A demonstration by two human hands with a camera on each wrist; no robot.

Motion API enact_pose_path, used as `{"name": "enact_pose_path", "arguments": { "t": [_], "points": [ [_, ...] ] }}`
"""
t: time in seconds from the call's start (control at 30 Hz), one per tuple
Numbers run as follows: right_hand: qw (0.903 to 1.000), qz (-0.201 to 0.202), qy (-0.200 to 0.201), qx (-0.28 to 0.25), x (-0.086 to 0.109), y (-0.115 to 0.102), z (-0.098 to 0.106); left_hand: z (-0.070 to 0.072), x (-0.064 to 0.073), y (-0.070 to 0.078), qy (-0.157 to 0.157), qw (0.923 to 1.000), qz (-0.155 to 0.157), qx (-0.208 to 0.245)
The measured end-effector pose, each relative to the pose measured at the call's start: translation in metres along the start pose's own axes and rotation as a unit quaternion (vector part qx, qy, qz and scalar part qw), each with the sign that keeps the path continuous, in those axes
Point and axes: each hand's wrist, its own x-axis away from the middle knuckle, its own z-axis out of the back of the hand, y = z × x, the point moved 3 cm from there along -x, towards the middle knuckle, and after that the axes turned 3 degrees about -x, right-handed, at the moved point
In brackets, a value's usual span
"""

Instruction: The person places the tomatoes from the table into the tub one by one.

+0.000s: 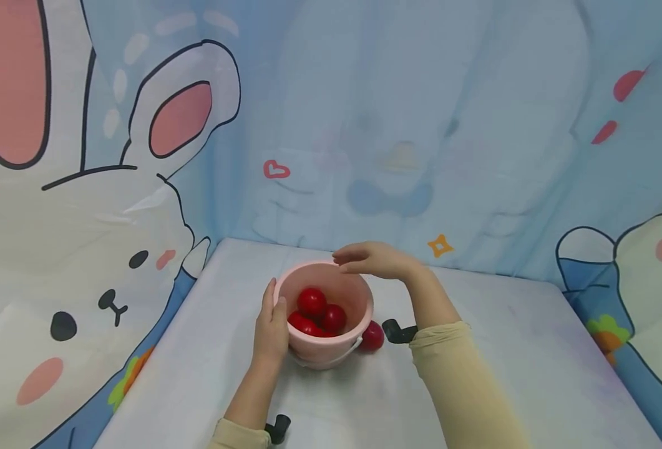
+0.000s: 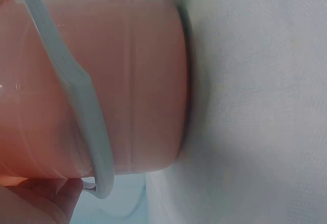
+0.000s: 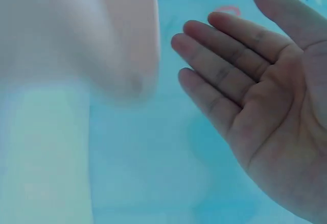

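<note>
A pink bucket [image 1: 324,349] with a white handle [image 2: 82,91] stands upright on the white table. Inside it lie several glossy red balls, perhaps toy fruit [image 1: 311,302]. Another dark red ball [image 1: 372,337] sits on the table against the bucket's right side. My left hand [image 1: 271,330] grips the bucket's left rim, its thumb over the edge and its fingers along the outer wall. Over the far right rim hovers my right hand [image 1: 372,259], fingers straight and nothing in them. In the right wrist view its palm [image 3: 271,106] shows bare, apart from a blurred pale pink shape.
White cloth covers the table [image 1: 196,386]. A blue printed curtain [image 1: 331,125] hangs along its back, with cartoon rabbits at both sides. Each wrist carries a small black camera mount [image 1: 399,332].
</note>
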Motion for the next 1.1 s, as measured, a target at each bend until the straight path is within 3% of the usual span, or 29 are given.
{"name": "enact_pose_path", "arguments": {
  "t": [0.27, 0.5, 0.77, 0.87, 1.1],
  "points": [
    [0.9965, -0.02, 0.065, -0.048, 0.046, 0.048, 0.004, 0.007, 0.001, -0.003, -0.004, 1.0, 0.006, 0.0],
    [0.9903, -0.056, 0.099, -0.081, 0.076, 0.094, -0.034, 0.005, 0.003, -0.001, -0.005, 0.9999, 0.005, 0.008],
    [0.9765, -0.099, 0.129, -0.141, 0.083, 0.132, -0.09, 0.001, 0.004, 0.002, -0.011, 0.9999, 0.002, 0.012],
    [0.9708, -0.106, 0.138, -0.165, 0.082, 0.137, -0.101, 0.001, 0.004, 0.003, -0.012, 0.9998, 0.004, 0.014],
    [0.9672, -0.106, 0.144, -0.18, 0.079, 0.143, -0.116, -0.001, 0.005, 0.003, -0.011, 0.9999, 0.001, 0.008]
  ]
}}
